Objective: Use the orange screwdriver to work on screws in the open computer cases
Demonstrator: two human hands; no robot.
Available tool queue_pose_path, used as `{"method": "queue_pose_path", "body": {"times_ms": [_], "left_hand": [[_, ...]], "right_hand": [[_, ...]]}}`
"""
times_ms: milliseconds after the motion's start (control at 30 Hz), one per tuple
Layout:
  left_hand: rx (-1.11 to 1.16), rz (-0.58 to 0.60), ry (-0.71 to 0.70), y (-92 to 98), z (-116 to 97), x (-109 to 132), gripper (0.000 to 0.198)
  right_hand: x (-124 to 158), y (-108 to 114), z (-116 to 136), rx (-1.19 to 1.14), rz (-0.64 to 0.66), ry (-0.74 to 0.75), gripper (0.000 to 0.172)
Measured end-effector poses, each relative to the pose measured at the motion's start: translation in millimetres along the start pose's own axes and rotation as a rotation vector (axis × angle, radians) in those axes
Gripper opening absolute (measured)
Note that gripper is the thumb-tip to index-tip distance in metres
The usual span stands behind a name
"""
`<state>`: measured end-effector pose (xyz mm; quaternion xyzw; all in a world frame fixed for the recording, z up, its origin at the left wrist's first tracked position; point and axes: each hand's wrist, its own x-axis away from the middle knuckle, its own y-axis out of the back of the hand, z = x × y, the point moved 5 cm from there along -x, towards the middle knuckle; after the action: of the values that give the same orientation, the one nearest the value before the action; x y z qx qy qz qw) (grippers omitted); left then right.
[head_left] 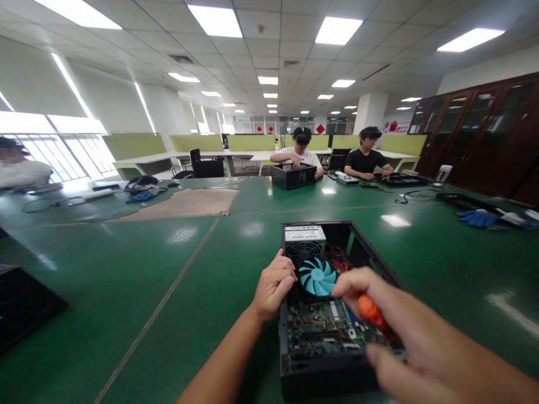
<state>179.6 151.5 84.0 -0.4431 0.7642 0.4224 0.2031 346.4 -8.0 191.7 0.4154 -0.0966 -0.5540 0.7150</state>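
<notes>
An open black computer case (pixel 290 359) lies on the green table (pixel 147 280) in front of me. Inside it are a motherboard (pixel 324 334), a blue cooler fan (pixel 318 276) and a grey power supply (pixel 305 235) at the far end. My left hand (pixel 273 286) rests on the case's left wall beside the fan, fingers curled against it. My right hand (pixel 404 331) is closed around an orange-handled screwdriver (pixel 370 311), with fingertips near the fan's right edge. The screwdriver's tip is hidden.
Two people sit at the far side, one with a black case (pixel 293 177) in front of them. A third person sits at the far left. Blue gloves (pixel 478 217) and cables lie at the right. A dark object (pixel 21 306) sits at the left edge.
</notes>
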Motion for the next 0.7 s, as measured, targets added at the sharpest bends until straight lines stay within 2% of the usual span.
{"method": "queue_pose_path", "body": {"times_ms": [67,100,200,300,400,567,700], "left_hand": [[0.002,0.023,0.009,0.6,0.3,-0.5,0.049],[0.003,0.033,0.012,1.1,0.0,-0.8,0.048],[0.004,0.063,0.018,4.3,-3.6,0.2,0.046],[-0.01,0.11,0.022,11.3,-12.4,8.1,0.048],[-0.036,0.134,0.022,21.8,-23.6,22.3,0.048],[-0.025,0.08,0.026,33.1,-32.1,39.4,0.049],[-0.023,0.073,0.056,31.3,-28.8,40.8,0.052]], "right_hand": [[-4.8,27.9,-14.0,-0.07,-0.028,-0.178,0.04],[-7.4,34.8,-24.3,-0.104,-0.017,-0.226,0.037],[-15.9,41.3,-58.3,-0.156,0.006,-0.275,0.036],[-21.9,43.7,-81.3,-0.008,-0.045,-0.3,0.039],[-25.7,39.7,-86.4,0.154,-0.01,-0.284,0.024],[-32.2,18.7,-84.6,0.215,0.137,-0.142,0.011],[-35.3,-1.2,-94.7,0.277,0.225,-0.179,0.017]]}}
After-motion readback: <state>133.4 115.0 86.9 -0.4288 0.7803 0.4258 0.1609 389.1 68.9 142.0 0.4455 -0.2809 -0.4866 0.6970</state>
